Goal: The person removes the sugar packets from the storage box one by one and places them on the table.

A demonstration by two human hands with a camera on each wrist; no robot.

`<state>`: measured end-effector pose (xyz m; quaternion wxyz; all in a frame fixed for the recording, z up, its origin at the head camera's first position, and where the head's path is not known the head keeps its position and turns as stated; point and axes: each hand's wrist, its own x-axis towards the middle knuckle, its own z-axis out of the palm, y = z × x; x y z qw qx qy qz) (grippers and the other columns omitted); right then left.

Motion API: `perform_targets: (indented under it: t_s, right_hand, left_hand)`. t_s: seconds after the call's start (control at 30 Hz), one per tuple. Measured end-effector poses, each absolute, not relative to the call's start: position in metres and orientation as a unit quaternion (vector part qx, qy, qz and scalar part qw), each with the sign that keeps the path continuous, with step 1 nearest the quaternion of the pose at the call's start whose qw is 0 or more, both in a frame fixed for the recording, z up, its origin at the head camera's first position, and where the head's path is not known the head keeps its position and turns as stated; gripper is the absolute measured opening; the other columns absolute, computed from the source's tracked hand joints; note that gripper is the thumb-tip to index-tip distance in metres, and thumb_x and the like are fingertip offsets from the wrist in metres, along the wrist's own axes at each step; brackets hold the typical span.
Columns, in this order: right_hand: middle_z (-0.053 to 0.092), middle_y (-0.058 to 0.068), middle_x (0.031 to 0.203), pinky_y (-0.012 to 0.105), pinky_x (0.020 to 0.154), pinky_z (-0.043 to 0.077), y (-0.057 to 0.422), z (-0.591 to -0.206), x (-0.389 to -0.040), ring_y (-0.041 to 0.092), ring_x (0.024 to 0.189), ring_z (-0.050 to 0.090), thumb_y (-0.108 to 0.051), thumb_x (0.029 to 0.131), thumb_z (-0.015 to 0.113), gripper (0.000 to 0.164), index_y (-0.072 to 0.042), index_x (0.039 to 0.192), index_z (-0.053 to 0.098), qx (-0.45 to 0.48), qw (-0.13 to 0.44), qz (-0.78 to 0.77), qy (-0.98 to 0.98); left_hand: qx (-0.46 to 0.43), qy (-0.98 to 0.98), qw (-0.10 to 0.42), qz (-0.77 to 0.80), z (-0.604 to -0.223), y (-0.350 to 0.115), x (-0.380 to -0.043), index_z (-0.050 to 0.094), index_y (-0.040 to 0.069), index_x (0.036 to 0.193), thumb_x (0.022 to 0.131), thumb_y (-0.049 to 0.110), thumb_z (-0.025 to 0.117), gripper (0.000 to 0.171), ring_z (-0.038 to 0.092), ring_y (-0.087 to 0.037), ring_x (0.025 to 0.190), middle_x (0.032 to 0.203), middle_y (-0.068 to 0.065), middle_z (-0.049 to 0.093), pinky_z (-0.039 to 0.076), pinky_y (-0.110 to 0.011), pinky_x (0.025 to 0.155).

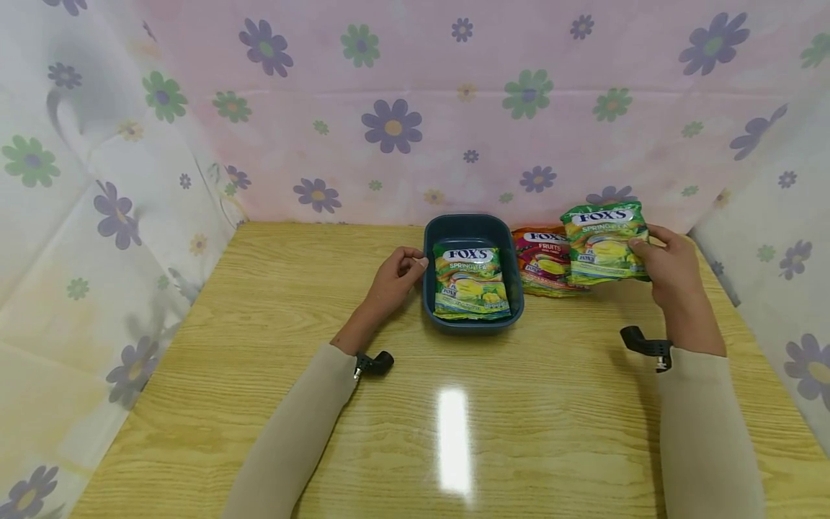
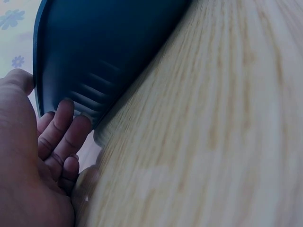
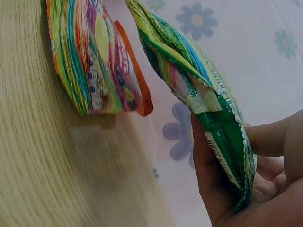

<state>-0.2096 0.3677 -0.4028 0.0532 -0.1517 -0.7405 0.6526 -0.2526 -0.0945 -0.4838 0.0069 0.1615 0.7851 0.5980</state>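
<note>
My right hand [image 1: 674, 263] pinches a green Fox's Spring Tea candy bag [image 1: 603, 249], thumb on its front and fingers behind. The bag is raised and tilted; in the right wrist view its folded edge [image 3: 213, 118] shows. A red Fox's Fruits candy bag [image 1: 541, 263] lies partly hidden behind it. My left hand [image 1: 393, 280], fingers relaxed and bent, touches the left side of a dark blue plastic container [image 1: 473, 328]. In the left wrist view the fingertips rest at the container's outer wall [image 2: 109, 47]. Inside the container lies another green Spring Tea bag [image 1: 472, 288].
The wooden table [image 1: 532, 411] spreads in front of the container and to both sides. A flowered cloth [image 1: 454, 173] hangs as a wall right behind the container and bags, and similar cloths close off the left and right sides.
</note>
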Motion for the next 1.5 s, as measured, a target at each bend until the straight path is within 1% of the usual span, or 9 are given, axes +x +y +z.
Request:
perform_targets:
  t_s: [0.17, 0.4, 0.7, 0.87, 0.93, 1.07, 1.17, 1.3, 1.5]
  right_hand:
    - [0.059, -0.008, 0.105, 0.016, 0.064, 0.053, 0.377, -0.408, -0.208, -0.001, 0.075, 0.065, -0.022, 0.110, 0.059, 0.064, -0.004, 0.165, 0.034, -0.161, 0.054, 0.655, -0.736]
    - [0.064, -0.010, 0.091, 0.018, 0.061, 0.055, 0.393, -0.416, -0.205, 0.001, 0.071, 0.067, -0.019, 0.108, 0.062, 0.064, -0.007, 0.165, 0.035, -0.171, 0.044, 0.707, -0.685]
    - [0.065, -0.009, 0.087, 0.019, 0.060, 0.057, 0.407, -0.426, -0.205, 0.002, 0.071, 0.069, -0.014, 0.106, 0.066, 0.051, -0.013, 0.155, 0.051, -0.218, 0.060, 0.735, -0.639]
    - [0.066, -0.010, 0.086, 0.019, 0.060, 0.056, 0.414, -0.434, -0.207, 0.001, 0.071, 0.068, -0.016, 0.105, 0.067, 0.059, -0.014, 0.161, 0.046, -0.235, 0.062, 0.729, -0.640]
    - [0.064, -0.011, 0.091, 0.018, 0.061, 0.055, 0.415, -0.437, -0.208, 0.000, 0.073, 0.067, -0.019, 0.105, 0.068, 0.064, -0.014, 0.163, 0.043, -0.245, 0.059, 0.718, -0.649]
    - [0.052, -0.013, 0.108, 0.016, 0.063, 0.050, 0.418, -0.445, -0.209, -0.001, 0.083, 0.059, -0.026, 0.104, 0.069, 0.063, -0.018, 0.162, 0.046, -0.267, 0.054, 0.684, -0.676]
    - [0.046, -0.013, 0.113, 0.015, 0.064, 0.049, 0.418, -0.449, -0.210, 0.001, 0.088, 0.055, -0.027, 0.103, 0.071, 0.059, -0.021, 0.159, 0.052, -0.276, 0.059, 0.676, -0.681]
    - [0.052, -0.010, 0.109, 0.016, 0.063, 0.048, 0.416, -0.453, -0.211, 0.002, 0.086, 0.057, -0.025, 0.103, 0.071, 0.057, -0.019, 0.157, 0.053, -0.280, 0.074, 0.658, -0.695]
    - [0.045, -0.015, 0.108, 0.017, 0.071, 0.045, 0.411, -0.454, -0.209, 0.000, 0.090, 0.046, -0.031, 0.108, 0.060, 0.061, -0.010, 0.162, 0.043, -0.281, 0.086, 0.530, -0.795]
  left_hand:
    - [0.160, 0.786, 0.006, 0.597, -0.484, -0.095, -0.252, 0.061, 0.005, 0.130, 0.111, 0.031, 0.060, 0.032, 0.061, -0.024, 0.093, 0.097, -0.009, 0.070, 0.046, -0.031, 0.086]
    - [0.159, 0.787, 0.007, 0.596, -0.485, -0.095, -0.252, 0.061, 0.007, 0.131, 0.111, 0.032, 0.060, 0.032, 0.061, -0.024, 0.092, 0.097, -0.009, 0.069, 0.045, -0.032, 0.085]
    - [0.156, 0.790, 0.005, 0.593, -0.485, -0.094, -0.252, 0.061, 0.005, 0.131, 0.111, 0.033, 0.060, 0.034, 0.062, -0.028, 0.093, 0.097, -0.011, 0.070, 0.044, -0.034, 0.085]
    - [0.158, 0.792, 0.002, 0.589, -0.485, -0.095, -0.252, 0.061, 0.006, 0.130, 0.111, 0.032, 0.060, 0.032, 0.061, -0.023, 0.092, 0.097, -0.009, 0.070, 0.046, -0.032, 0.084]
    - [0.159, 0.792, 0.001, 0.589, -0.485, -0.095, -0.252, 0.061, 0.006, 0.130, 0.111, 0.032, 0.060, 0.032, 0.062, -0.024, 0.092, 0.098, -0.009, 0.070, 0.046, -0.031, 0.084]
    - [0.160, 0.792, -0.001, 0.590, -0.485, -0.096, -0.253, 0.061, 0.006, 0.130, 0.111, 0.032, 0.060, 0.032, 0.062, -0.023, 0.092, 0.098, -0.010, 0.071, 0.046, -0.031, 0.084]
    - [0.160, 0.792, -0.001, 0.589, -0.485, -0.096, -0.253, 0.062, 0.006, 0.130, 0.111, 0.032, 0.060, 0.032, 0.061, -0.022, 0.091, 0.097, -0.009, 0.071, 0.046, -0.031, 0.084]
    - [0.162, 0.791, 0.000, 0.590, -0.483, -0.096, -0.252, 0.061, 0.006, 0.130, 0.111, 0.032, 0.059, 0.032, 0.061, -0.022, 0.091, 0.097, -0.009, 0.070, 0.046, -0.031, 0.083]
    - [0.162, 0.790, 0.007, 0.592, -0.482, -0.095, -0.251, 0.061, 0.007, 0.131, 0.111, 0.031, 0.059, 0.032, 0.062, -0.025, 0.092, 0.098, -0.010, 0.070, 0.046, -0.031, 0.083]
